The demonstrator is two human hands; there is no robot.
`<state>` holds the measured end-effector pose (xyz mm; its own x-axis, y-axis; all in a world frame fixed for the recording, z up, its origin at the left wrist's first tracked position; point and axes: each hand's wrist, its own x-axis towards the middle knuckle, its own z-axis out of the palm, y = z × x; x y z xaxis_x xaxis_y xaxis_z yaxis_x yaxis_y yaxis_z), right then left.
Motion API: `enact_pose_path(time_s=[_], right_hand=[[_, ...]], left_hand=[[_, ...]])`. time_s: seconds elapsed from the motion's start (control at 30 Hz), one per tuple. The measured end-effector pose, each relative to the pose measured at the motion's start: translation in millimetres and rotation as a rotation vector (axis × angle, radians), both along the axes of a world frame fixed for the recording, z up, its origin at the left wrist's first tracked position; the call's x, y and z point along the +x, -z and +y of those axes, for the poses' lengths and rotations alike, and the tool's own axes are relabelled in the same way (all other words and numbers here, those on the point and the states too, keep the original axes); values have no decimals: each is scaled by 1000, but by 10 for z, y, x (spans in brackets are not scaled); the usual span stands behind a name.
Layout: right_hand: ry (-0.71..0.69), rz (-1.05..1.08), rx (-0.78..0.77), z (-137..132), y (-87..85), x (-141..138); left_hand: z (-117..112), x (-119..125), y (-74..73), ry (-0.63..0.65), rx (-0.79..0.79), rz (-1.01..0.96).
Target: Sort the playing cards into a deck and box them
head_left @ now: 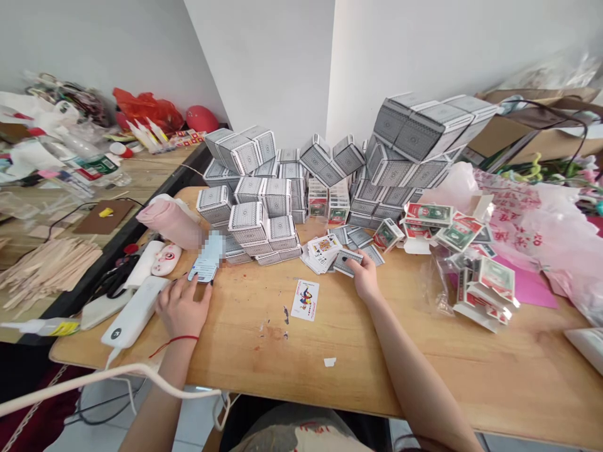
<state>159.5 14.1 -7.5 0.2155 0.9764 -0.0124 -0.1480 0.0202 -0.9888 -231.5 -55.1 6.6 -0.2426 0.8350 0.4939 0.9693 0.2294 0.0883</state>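
Between the thumb and fingers of my right hand is a playing card, its patterned back up. A loose pile of face-up cards lies just left of it, with more face-down cards behind. A joker card rests face up alone on the wooden table. My left hand lies palm down with its fingers spread, fingertips at the lower edge of a phone. Beyond both hands, folded playing cards are built into stacked blocks.
Card boxes and pink plastic bags crowd the right side. On the left lie a white power bank with a cable, a rolled pink cloth and black scissors. Wooden sticks cover part of the neighbouring table.
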Motion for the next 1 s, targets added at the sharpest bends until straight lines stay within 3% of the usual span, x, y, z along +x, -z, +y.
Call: enact_pose_path(time_s=[0.37, 1.0], right_hand=[[14, -37, 7, 5, -19, -3], [25, -62, 10, 12, -19, -2]], left_hand=[[5, -29, 58, -10, 24, 75], [6, -10, 57, -37, 8, -12]])
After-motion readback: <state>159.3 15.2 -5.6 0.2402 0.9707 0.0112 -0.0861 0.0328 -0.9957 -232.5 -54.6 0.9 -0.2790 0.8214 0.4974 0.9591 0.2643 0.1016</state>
